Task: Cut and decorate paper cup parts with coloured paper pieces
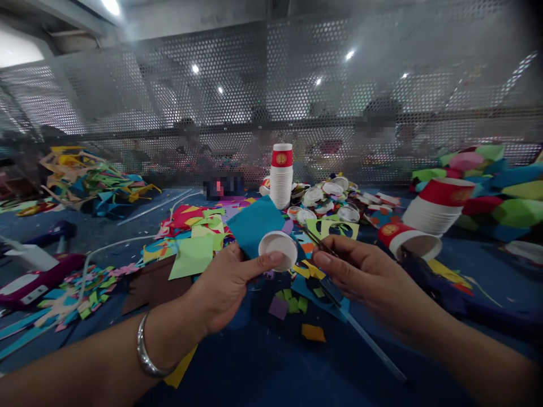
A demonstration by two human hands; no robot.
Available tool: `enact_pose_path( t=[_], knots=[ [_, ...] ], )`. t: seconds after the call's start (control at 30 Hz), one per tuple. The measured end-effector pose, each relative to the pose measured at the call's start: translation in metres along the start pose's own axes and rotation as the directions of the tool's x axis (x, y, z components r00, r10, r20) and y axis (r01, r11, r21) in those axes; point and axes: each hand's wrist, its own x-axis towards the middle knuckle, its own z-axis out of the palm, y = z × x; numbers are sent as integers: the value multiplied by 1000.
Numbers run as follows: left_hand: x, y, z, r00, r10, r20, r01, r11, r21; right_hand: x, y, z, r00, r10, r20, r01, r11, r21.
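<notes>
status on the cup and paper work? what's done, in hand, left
Done: a heap of cut cup discs lies behind. In hand: left hand holds a paper cup against blue paper; right hand grips scissors. Left: an upright cup stack and a tipped stack look untouched.

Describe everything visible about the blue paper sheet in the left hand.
The blue paper sheet is a teal, roughly square piece of what looks like craft paper, flat and uncreased, tilted up behind a small white cup. The left hand pinches sheet and cup together, the thumb lying across the cup's rim. The sheet's lower part is hidden by the cup and hand. It is held above a blue table strewn with coloured scraps.
</notes>
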Motion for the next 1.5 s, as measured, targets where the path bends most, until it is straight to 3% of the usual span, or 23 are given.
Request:
enact_pose_path(
  t=[0.2, 0.4, 0.5, 0.7, 0.9, 1.1, 1.3, 1.5],
  knots=[
    [-3, -11, 7, 998, -27, 60, 26, 1000, 12, 1, 2, 2, 998, -51, 25, 53, 997, -63],
    [0, 9, -2, 984, 51, 172, -68, 993, 98, 1, 3, -4, 996, -90, -12, 88, 990, -110],
    [4, 18, -13, 981, 15, 193, -48, 985, 168, 0, 3, -7, 995, -101, -8, 100, 988, -115],
    [0, 15, -17, 994, 19, 107, -43, 974, 224, -1, 4, -8, 996, -87, -29, 85, 993, -85],
    [-3, 8, -11, 999, 27, 28, -31, 990, 135, -1, 2, -8, 995, -86, -59, 83, 995, -46],
    [0, 5, -7, 993, 69, -94, -72, 997, -26, -2, 4, -7, 999, -43, -30, 46, 994, 103],
    [-3, 0, -2, 993, 72, -98, -80, 994, -77, -1, 7, -1, 997, 5, -76, 8, 985, 173],
    [-5, -7, 5, 998, 51, -26, -52, 996, -73, -1, 6, 1, 996, 40, -83, -22, 979, 201]
  ],
)
